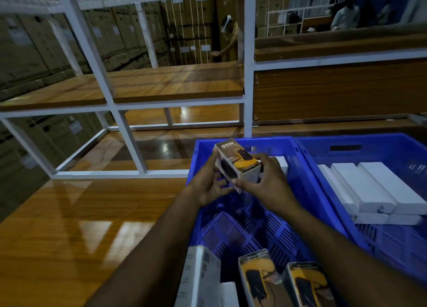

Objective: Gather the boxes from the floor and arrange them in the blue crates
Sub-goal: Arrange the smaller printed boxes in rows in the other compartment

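A small white, yellow and black box marked 65W (236, 162) is held tilted over the far half of the left blue crate (233, 218). My left hand (211, 184) grips its left side and underside. My right hand (265, 181) grips its right side and lower corner. Behind the held box a white box (280, 163) lies at the crate's far end. At the crate's near end stand a white box (199, 276) and two yellow and black boxes (258, 279), (307, 286). The right blue crate (381, 149) holds several long white boxes (374, 188).
Both crates sit on a glossy wooden surface (80, 214) inside a white metal shelving frame (129, 140). Stacked cardboard cartons (34, 50) fill the background. A person (228, 38) stands beyond the shelf, and others (346, 15) at the upper right.
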Available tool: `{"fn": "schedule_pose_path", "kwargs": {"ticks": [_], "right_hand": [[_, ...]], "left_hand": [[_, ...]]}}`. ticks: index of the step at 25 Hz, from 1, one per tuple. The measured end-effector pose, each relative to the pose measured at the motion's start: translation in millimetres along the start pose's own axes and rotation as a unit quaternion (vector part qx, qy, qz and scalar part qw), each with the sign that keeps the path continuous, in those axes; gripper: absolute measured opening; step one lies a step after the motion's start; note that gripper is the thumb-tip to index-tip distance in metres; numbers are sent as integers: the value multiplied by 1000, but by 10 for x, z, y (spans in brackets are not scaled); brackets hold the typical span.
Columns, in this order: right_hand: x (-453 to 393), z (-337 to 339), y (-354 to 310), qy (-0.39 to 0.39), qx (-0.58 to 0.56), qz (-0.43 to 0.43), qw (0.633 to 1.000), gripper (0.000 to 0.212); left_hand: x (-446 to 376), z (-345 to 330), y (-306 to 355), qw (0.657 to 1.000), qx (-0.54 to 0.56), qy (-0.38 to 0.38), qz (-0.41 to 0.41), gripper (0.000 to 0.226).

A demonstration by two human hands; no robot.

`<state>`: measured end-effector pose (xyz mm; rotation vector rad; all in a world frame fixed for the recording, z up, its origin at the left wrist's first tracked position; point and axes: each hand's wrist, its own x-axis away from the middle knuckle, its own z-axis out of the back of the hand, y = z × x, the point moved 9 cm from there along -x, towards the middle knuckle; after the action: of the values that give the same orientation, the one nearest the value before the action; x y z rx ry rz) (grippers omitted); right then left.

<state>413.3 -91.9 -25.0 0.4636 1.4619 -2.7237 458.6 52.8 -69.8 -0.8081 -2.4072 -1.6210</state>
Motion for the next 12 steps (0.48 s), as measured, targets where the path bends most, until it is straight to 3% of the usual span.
{"fn": "schedule_pose_path", "kwargs": {"ticks": [3,5,12], "right_hand": [[99,-46,-274,18,86,108,990,85],[150,-104,-384,1,43,134,990,83],[121,-99,-262,-19,-70,50,996,42]], "left_hand": [[68,-136,-8,996,45,-71,11,77],[42,-104,0,996,53,-75,8,73],[39,-74,-12,997,34,-61,19,56]]}}
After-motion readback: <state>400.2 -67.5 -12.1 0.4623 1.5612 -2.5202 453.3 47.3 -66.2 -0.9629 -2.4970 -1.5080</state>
